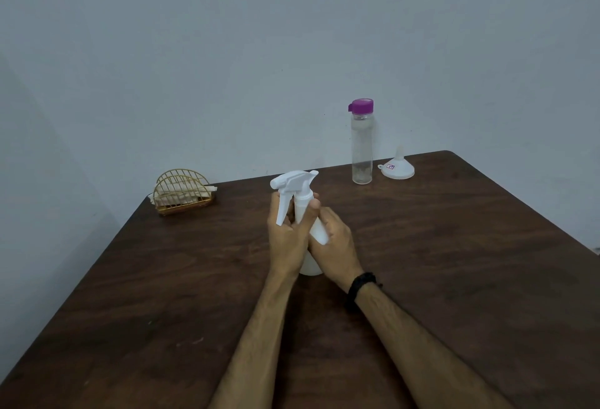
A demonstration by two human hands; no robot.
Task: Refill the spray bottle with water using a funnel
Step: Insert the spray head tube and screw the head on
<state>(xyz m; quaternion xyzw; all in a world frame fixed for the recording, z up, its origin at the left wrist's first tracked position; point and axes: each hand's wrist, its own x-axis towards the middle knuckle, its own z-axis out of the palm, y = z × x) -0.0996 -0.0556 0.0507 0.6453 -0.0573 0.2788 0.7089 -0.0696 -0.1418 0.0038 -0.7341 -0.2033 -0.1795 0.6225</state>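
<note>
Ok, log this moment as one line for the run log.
step: unscrewing sprayer | left hand: grips sprayer neck | right hand: holds spray bottle | funnel: upside down, unused | water bottle: capped

White plastic spray bottle (316,233) stands at the centre of the dark wooden table (454,278). Far right: clear purple-capped water bottle (362,149), with the white plastic funnel (398,166) just right of it. Far left: gold wire napkin holder (183,192).

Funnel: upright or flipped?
Flipped. The funnel rests wide mouth down on the table, spout pointing up, beside the purple-capped bottle.
</note>
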